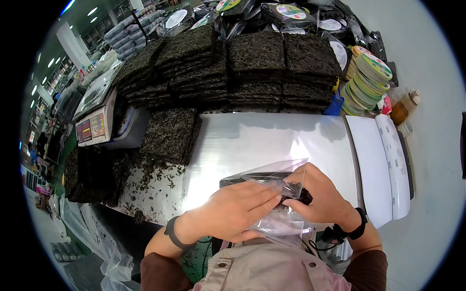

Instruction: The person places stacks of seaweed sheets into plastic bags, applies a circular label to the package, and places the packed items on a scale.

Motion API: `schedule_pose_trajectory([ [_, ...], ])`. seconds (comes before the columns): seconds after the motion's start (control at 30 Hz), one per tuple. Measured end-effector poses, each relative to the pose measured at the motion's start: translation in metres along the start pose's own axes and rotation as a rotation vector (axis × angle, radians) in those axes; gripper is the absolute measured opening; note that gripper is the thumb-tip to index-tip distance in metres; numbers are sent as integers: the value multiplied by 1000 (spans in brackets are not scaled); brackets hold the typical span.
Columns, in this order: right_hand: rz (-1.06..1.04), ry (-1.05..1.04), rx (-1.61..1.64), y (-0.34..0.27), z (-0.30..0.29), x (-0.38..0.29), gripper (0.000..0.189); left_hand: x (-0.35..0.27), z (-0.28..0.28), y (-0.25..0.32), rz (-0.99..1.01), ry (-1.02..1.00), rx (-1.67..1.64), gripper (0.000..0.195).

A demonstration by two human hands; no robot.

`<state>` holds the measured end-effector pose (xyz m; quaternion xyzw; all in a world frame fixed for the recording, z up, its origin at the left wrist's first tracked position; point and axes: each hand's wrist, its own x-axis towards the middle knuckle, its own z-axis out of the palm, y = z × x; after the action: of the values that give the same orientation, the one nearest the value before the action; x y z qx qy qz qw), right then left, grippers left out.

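Note:
A clear plastic bag (280, 227) wraps a dark block of what looks like pressed seaweed sheets (233, 179) at the front edge of the work surface. My left hand (240, 209) lies across the bag with its fingers stretched over the packet and its thumb lower down by the film. At the packet's right end, my right hand (324, 198) grips the bag between thumb and fingers. Loose film stands up above the block and hangs below it. Much of the block is hidden under both hands.
Stacked seaweed sheets (256, 54) line the back, with packed bags (291, 14) behind. To the left are a digital scale (95, 127), a nearer seaweed stack (169, 134) and crumbs. Round labels (367, 85), a blue-handled tool (334, 105), a bottle (406, 105) and label sheets (391, 167) stand right.

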<state>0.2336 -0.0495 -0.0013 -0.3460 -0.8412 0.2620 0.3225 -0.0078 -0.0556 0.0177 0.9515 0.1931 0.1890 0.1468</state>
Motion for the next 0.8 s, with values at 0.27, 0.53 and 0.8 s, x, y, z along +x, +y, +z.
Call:
schedule_pose_trajectory([
  [0.27,-156,154,-129,30,-15,43,32,-3,1,-4,4,-62,-1,71],
  [0.53,-23,41,252,0,-27,91,20,-9,2,-4,22,-124,-44,77],
  [0.8,-408,-226,98,18,-43,27,40,-11,2,-23,-191,145,-294,38],
])
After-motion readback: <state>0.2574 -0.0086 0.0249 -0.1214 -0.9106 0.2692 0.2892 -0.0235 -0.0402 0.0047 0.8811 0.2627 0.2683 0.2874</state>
